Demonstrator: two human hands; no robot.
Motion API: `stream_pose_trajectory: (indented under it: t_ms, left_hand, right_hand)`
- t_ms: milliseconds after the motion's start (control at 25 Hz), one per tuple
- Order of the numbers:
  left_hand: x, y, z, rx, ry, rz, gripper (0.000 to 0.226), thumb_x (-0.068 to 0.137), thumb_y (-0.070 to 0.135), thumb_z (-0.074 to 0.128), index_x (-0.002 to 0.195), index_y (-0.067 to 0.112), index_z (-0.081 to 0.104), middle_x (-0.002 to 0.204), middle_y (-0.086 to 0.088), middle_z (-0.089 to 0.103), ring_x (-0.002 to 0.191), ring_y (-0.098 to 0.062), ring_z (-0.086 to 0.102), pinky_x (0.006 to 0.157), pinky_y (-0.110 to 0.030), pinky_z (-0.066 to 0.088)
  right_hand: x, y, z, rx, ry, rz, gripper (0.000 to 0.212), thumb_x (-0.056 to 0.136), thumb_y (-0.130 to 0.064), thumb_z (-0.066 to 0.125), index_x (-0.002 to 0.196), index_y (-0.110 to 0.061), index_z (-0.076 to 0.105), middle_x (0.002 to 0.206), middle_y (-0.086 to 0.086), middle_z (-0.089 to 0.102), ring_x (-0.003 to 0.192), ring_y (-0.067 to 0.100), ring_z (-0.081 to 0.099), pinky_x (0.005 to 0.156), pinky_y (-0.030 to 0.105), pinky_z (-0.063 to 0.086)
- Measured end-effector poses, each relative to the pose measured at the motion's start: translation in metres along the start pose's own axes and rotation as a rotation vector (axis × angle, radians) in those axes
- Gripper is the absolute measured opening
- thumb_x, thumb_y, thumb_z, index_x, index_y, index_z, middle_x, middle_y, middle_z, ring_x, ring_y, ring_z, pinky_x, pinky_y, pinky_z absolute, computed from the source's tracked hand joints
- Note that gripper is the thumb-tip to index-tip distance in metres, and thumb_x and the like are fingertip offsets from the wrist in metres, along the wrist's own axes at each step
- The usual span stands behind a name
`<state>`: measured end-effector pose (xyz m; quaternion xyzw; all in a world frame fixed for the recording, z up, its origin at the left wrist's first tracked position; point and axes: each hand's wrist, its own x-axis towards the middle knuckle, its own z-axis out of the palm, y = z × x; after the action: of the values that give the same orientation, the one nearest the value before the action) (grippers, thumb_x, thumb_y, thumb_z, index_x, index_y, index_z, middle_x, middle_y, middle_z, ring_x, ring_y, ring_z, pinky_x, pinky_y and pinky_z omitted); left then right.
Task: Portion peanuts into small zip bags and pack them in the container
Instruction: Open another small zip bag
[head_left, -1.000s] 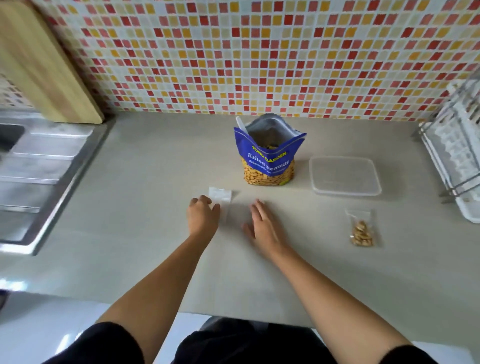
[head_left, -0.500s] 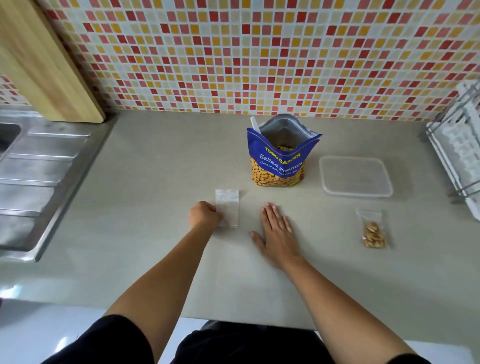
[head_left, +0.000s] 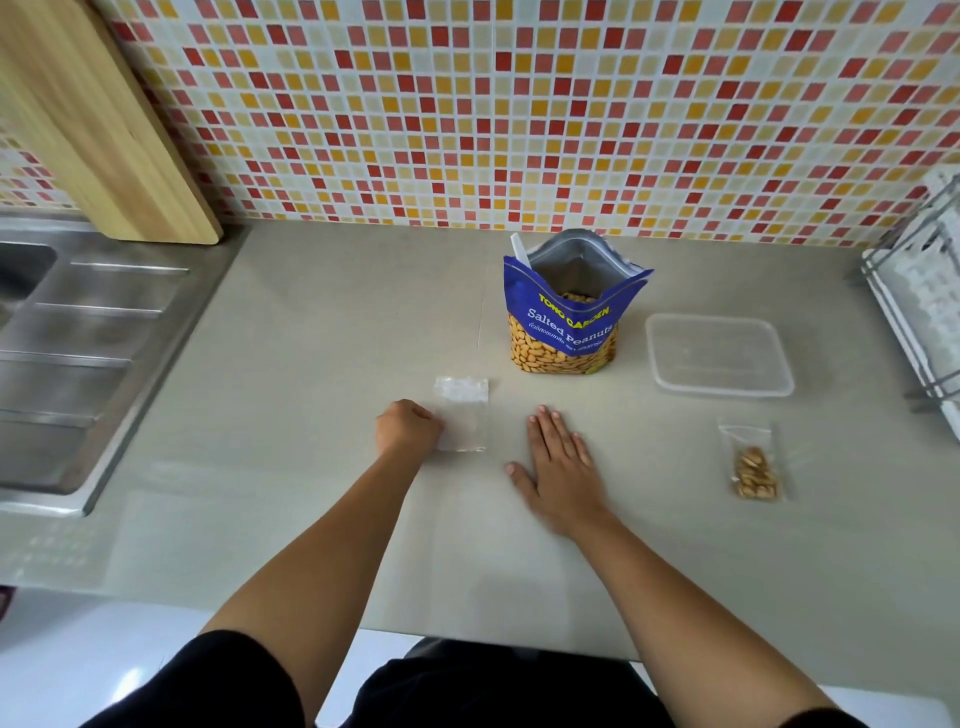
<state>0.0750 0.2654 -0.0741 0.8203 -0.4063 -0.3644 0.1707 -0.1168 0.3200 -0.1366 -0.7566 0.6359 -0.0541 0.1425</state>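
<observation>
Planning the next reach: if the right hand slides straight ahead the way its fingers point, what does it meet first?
Most likely the peanut bag, near its lower left corner. Between it and the right hand lies only bare counter.

my left hand (head_left: 408, 428) has closed from a loose reach into a fist, fingers curled under at the left edge of the empty zip bag (head_left: 464, 415); whether they pinch it i cannot tell. more of the bag now shows beside my knuckles. my right hand (head_left: 558, 467) has settled from a tilt to lying flat on the surface (head_left: 311, 364), fingers straight.
</observation>
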Motion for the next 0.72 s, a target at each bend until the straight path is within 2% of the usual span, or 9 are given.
stream_pose_trajectory:
  t_ms: [80, 160, 200, 280, 360, 480, 560, 640, 720]
  left_hand:
    - [-0.003, 0.003, -0.005, -0.035, 0.003, -0.023, 0.011, 0.080, 0.007, 0.049, 0.074, 0.011, 0.059, 0.069, -0.001, 0.051, 0.069, -0.023, 0.048, 0.057, -0.025, 0.041]
    - [-0.005, 0.008, -0.012, -0.154, -0.012, -0.033, 0.010, 0.079, 0.009, 0.051, 0.070, 0.009, 0.057, 0.065, -0.001, 0.049, 0.062, -0.021, 0.044, 0.051, -0.022, 0.035]
    - [-0.006, 0.011, -0.016, -0.230, -0.035, -0.019, 0.010, 0.079, 0.009, 0.054, 0.069, 0.010, 0.057, 0.066, -0.001, 0.052, 0.060, -0.019, 0.044, 0.050, -0.021, 0.033]
    - [-0.010, 0.015, -0.021, -0.400, -0.134, 0.036, 0.010, 0.080, 0.009, 0.058, 0.071, 0.012, 0.060, 0.067, -0.002, 0.059, 0.060, -0.017, 0.049, 0.049, -0.022, 0.031]
    - [-0.016, 0.018, -0.024, -0.525, -0.249, 0.075, 0.009, 0.082, 0.009, 0.062, 0.075, 0.014, 0.061, 0.072, -0.003, 0.064, 0.067, -0.018, 0.053, 0.050, -0.023, 0.026]
    - [-0.028, 0.021, -0.021, -0.569, -0.332, 0.115, 0.012, 0.084, 0.007, 0.061, 0.076, 0.016, 0.061, 0.082, -0.001, 0.067, 0.070, -0.013, 0.057, 0.050, -0.024, 0.022]
    - [-0.034, 0.021, -0.016, -0.548, -0.360, 0.132, 0.012, 0.084, 0.009, 0.062, 0.076, 0.017, 0.061, 0.084, -0.001, 0.067, 0.072, -0.012, 0.058, 0.051, -0.024, 0.022]
    - [-0.038, 0.021, -0.010, -0.532, -0.405, 0.138, 0.010, 0.084, 0.010, 0.063, 0.078, 0.017, 0.060, 0.084, -0.001, 0.065, 0.074, -0.012, 0.057, 0.052, -0.024, 0.023]
    - [-0.041, 0.024, -0.006, -0.601, -0.433, 0.126, 0.008, 0.083, 0.009, 0.064, 0.087, 0.014, 0.060, 0.083, -0.002, 0.061, 0.075, -0.012, 0.055, 0.055, -0.022, 0.028]
  right_hand:
    - [0.001, 0.001, 0.000, -0.008, -0.045, -0.011, 0.089, 0.076, -0.062, -0.001, 0.149, -0.012, 0.008, 0.159, 0.004, 0.000, 0.146, 0.018, -0.004, 0.112, 0.030, -0.007]
    - [0.004, 0.001, -0.004, 0.065, -0.069, 0.001, 0.086, 0.080, -0.062, 0.004, 0.149, -0.012, 0.011, 0.159, 0.004, 0.004, 0.146, 0.017, -0.001, 0.116, 0.031, -0.001]
    - [0.006, 0.000, -0.008, 0.167, -0.048, 0.031, 0.079, 0.086, -0.060, 0.016, 0.147, -0.011, 0.018, 0.158, 0.005, 0.013, 0.146, 0.018, 0.007, 0.116, 0.032, 0.006]
    - [0.011, -0.006, -0.022, 0.470, 0.097, 0.138, 0.060, 0.093, -0.045, 0.043, 0.139, -0.007, 0.038, 0.145, 0.011, 0.039, 0.136, 0.023, 0.033, 0.111, 0.031, 0.024]
    - [0.018, -0.015, -0.036, 0.816, 0.197, 0.280, 0.044, 0.092, -0.036, 0.054, 0.125, -0.007, 0.053, 0.124, 0.009, 0.059, 0.119, 0.021, 0.052, 0.098, 0.023, 0.037]
    - [0.029, -0.029, -0.052, 1.226, 0.066, 0.421, 0.036, 0.087, -0.045, 0.057, 0.106, -0.015, 0.061, 0.099, 0.000, 0.069, 0.097, 0.016, 0.065, 0.085, 0.025, 0.048]
    - [0.032, -0.032, -0.055, 1.337, 0.029, 0.440, 0.027, 0.082, -0.042, 0.065, 0.095, -0.019, 0.061, 0.089, 0.000, 0.070, 0.082, 0.014, 0.066, 0.076, 0.025, 0.052]
    - [0.032, -0.031, -0.059, 1.353, 0.088, 0.413, 0.016, 0.081, -0.020, 0.071, 0.091, -0.015, 0.059, 0.081, 0.001, 0.066, 0.067, 0.009, 0.061, 0.064, 0.017, 0.049]
    - [0.030, -0.026, -0.065, 1.293, 0.111, 0.364, 0.013, 0.081, -0.007, 0.069, 0.088, -0.015, 0.061, 0.074, -0.002, 0.063, 0.059, 0.003, 0.056, 0.058, 0.014, 0.046]
